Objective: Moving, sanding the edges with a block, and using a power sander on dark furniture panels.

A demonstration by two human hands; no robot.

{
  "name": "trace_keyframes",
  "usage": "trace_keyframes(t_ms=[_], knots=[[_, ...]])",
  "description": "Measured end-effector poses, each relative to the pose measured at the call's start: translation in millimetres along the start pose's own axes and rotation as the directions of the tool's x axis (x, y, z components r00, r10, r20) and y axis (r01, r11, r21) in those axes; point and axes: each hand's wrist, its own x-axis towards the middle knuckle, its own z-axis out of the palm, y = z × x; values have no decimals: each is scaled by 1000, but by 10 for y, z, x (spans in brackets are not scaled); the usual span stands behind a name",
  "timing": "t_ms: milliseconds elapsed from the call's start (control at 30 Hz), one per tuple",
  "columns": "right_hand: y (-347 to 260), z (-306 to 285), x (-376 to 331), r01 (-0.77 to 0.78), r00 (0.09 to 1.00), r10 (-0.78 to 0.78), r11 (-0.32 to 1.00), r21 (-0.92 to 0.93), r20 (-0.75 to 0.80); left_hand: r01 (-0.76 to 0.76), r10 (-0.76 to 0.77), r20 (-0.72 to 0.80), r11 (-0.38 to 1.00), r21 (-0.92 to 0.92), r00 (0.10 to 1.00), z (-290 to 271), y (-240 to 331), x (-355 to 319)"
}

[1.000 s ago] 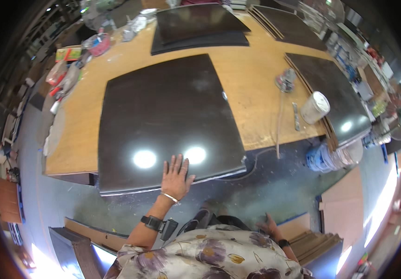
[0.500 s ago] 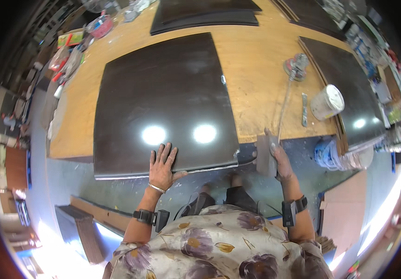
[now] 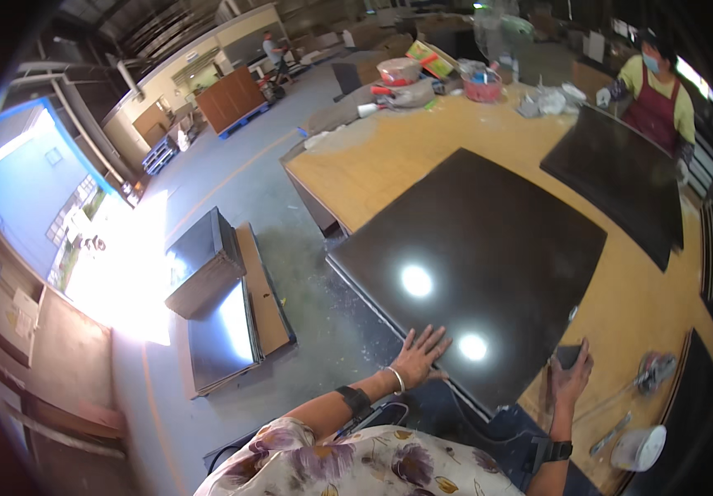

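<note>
Left hand (image 3: 419, 355) lay flat, fingers spread, on the dark panel (image 3: 472, 240) at its near edge, I judged to steady it; right hand (image 3: 570, 383) curled round a dark block (image 3: 567, 355) beside the panel, which overhung the table (image 3: 389, 157), perhaps keeping that edge reachable

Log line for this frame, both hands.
left hand: open on dark panel | right hand: gripping grey block beside panel edge | block-panel contact: unclear | panel: on wooden table
</note>
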Motion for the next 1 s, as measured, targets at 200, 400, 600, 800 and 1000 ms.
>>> trace_keyframes(t_ms=[200,400,600,800,1000], knots=[[229,139,34,89,996,-94,950,-298,-5,-122,122,28,992,7,992,40,-249,36],[204,164,84,-20,999,34,929,-369,33,-107,105,-45,994,-29,993,-111,-993,106],[655,141,178,-104,994,106,895,-434,-21,63,-365,-541,866,-497,758,439,-1922,50],[662,144,130,-150,986,165,820,-552,-22,187,-197,491,-756,-627,849,1020,-2044,74],[643,162,63,-125,988,152,869,-479,17,272,220,175,-883,-383,960,794,-1544,245]])
